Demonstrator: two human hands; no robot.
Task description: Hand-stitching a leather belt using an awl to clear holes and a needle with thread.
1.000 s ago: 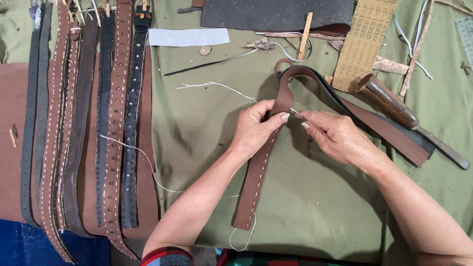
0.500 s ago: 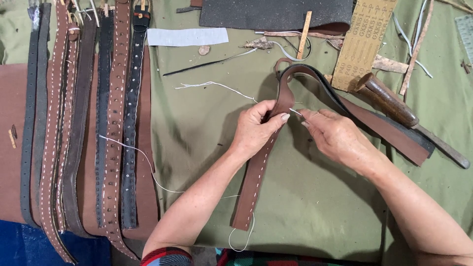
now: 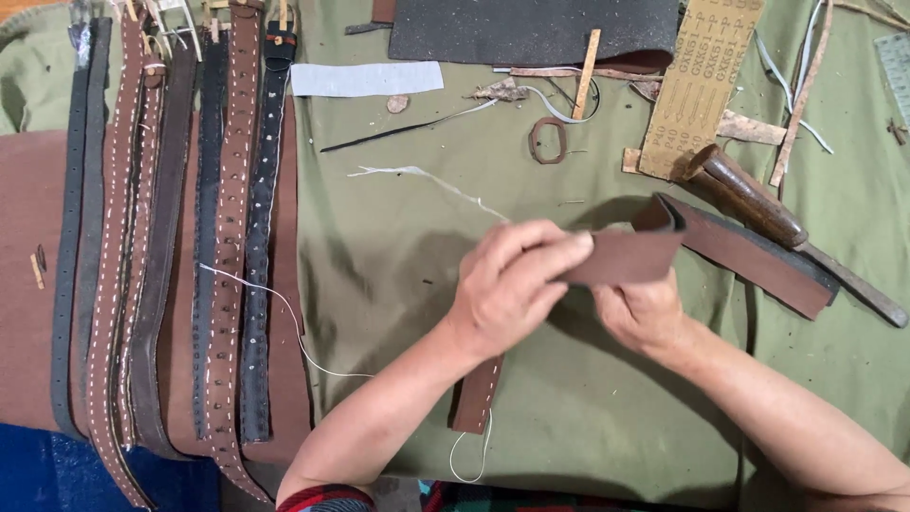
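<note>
Hands at frame center: your left hand (image 3: 512, 284) pinches shut on the brown leather strap (image 3: 621, 258), right hand (image 3: 645, 308) grips it from below, above green cloth (image 3: 398, 256).

No packages, labels, signs or screens here (only leatherworking bits).

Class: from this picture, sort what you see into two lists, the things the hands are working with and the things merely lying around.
In hand:
- brown leather strap, held by left hand and right hand
- white thread hanging at the strap's lower end

Lying about:
- row of finished belts
- sandpaper sheet
- wooden-handled tool
- oval buckle
- dark leather sheet
</note>
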